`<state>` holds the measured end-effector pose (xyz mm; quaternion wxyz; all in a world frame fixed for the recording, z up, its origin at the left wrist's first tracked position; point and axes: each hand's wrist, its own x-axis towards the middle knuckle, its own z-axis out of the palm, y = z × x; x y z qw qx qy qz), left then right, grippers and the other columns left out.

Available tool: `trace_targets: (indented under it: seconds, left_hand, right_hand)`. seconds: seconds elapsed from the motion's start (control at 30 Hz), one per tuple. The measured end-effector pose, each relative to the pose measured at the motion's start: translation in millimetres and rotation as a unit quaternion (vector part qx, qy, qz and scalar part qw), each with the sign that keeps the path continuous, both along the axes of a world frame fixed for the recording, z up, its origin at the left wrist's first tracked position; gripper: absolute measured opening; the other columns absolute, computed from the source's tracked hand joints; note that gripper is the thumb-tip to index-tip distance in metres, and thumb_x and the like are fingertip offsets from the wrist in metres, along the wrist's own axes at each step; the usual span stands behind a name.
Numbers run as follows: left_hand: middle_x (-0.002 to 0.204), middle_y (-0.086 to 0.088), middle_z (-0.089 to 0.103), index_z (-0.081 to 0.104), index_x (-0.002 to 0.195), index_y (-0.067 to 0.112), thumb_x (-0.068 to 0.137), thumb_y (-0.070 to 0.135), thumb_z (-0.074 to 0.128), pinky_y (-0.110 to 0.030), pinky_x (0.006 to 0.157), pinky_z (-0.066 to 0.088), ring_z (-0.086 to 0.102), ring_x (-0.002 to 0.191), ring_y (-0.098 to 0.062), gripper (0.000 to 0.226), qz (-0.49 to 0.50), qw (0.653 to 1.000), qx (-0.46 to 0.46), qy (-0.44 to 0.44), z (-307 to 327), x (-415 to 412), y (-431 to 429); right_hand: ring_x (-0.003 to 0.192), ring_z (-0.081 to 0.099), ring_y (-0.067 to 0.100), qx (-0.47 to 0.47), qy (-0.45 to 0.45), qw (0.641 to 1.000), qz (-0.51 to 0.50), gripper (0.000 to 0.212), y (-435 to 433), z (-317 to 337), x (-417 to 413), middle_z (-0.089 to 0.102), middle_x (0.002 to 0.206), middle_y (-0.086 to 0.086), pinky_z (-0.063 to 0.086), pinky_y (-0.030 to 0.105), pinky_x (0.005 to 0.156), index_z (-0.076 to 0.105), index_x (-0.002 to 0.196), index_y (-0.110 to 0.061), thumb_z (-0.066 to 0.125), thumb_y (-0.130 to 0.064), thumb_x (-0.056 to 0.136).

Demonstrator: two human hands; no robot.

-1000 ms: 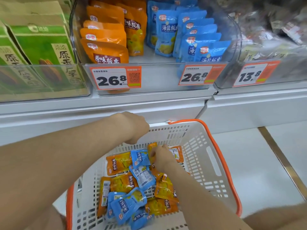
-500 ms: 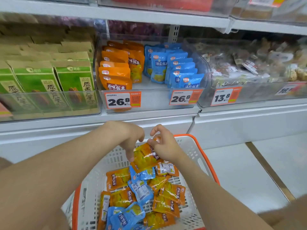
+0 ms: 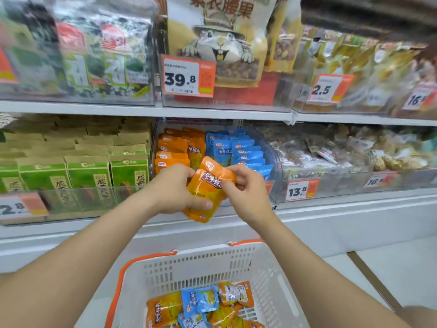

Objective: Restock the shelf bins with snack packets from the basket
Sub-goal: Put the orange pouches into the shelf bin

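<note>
On the lower shelf at far left, green cartons (image 3: 87, 176) stand upright in rows behind a clear front panel. Just to their right, a clear shelf bin (image 3: 269, 150) holds two columns of stock. Its left column is made up of binned orange packets (image 3: 172, 147), stacked leaning one behind another.

In front of this bin, the left hand (image 3: 175, 190) grasps the held orange packets (image 3: 208, 188), with its fingers wrapped round their left side and lower part. These packets are glossy orange pouches. Each has a small red oval logo near the top, a dark band of white characters across the middle, and a yellow picture below. Several overlap in the grip, and their number cannot be told. They are raised level with the bin's front, tilted with the tops toward the upper right.

Directly below them is the basket (image 3: 201, 266), white and perforated with an orange rim. It contains loose packets (image 3: 165, 308), orange and blue mixed, lying flat.

The right hand (image 3: 246, 185) pinches the upper right edge of the frontmost held packet between thumb and curled fingers. Behind it, binned blue packets (image 3: 238, 147) fill the bin's right column. Farther right, a price tag (image 3: 300, 190) reads 13.8 on the neighbouring bin, which holds mixed wrapped snacks (image 3: 354, 150).
</note>
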<state>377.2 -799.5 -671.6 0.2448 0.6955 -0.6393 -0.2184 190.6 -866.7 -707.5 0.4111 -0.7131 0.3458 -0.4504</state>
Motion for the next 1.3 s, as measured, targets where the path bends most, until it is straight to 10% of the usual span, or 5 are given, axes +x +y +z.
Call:
trace_targets:
  seconds: [0.2,0.33,0.7,1.0,1.3]
  left_hand:
    - [0.075,0.018,0.071,0.069,0.085,0.034,0.063,0.049,0.097,-0.011,0.055,0.046,0.066,0.068,0.008,0.038,0.074,0.989,-0.124,0.032,13.5,-4.3,-1.0]
    - [0.107,0.013,0.065,0.064,0.115,0.032,0.062,0.061,0.091,-0.034,0.087,0.054,0.062,0.101,-0.008,0.066,0.143,0.97,-0.197,0.009,21.6,2.3,-15.0]
    - [0.154,-0.003,0.043,0.045,0.146,0.021,0.07,0.098,0.042,-0.064,0.114,0.022,0.025,0.148,-0.03,0.108,0.105,0.938,0.002,-0.332,16.3,49.4,-46.2]
    - [0.087,0.001,0.065,0.064,0.078,0.023,0.089,0.079,0.023,-0.053,0.094,0.039,0.062,0.095,-0.026,0.071,0.107,0.908,-0.065,-0.401,16.6,54.5,-66.5]
    - [0.097,-0.004,0.067,0.061,0.104,0.028,0.099,0.046,0.035,-0.054,0.107,0.037,0.059,0.087,-0.029,0.032,0.112,0.925,-0.083,-0.354,16.8,60.8,-87.3]
  right_hand:
    - [0.08,0.074,0.011,-0.022,0.025,0.996,0.082,0.026,-22.5,40.2,5.3,0.078,0.097,0.004,0.055,0.025,0.063,0.064,0.118,-0.02,0.075,-0.014,0.095]
    - [0.083,0.071,0.019,-0.141,0.02,0.99,0.001,0.02,-44.5,51.3,13.8,0.074,0.09,-0.002,0.059,0.048,0.076,0.061,0.108,-0.026,0.072,-0.018,0.094]
    - [0.101,0.059,0.039,-0.191,0.323,0.922,-0.099,0.029,-93.4,18.1,52.6,0.07,0.104,0.013,0.053,0.05,0.082,0.055,0.127,-0.019,0.065,-0.032,0.102]
    - [0.107,0.064,0.043,-0.136,0.366,0.915,-0.104,0.03,-123.4,-0.5,101.7,0.067,0.114,0.018,0.053,0.042,0.081,0.058,0.125,-0.013,0.068,-0.015,0.097]
    - [0.103,0.065,0.04,-0.14,0.333,0.931,-0.06,0.048,-142.3,-10.7,111.8,0.069,0.112,0.019,0.058,0.046,0.084,0.054,0.135,-0.018,0.06,-0.004,0.089]
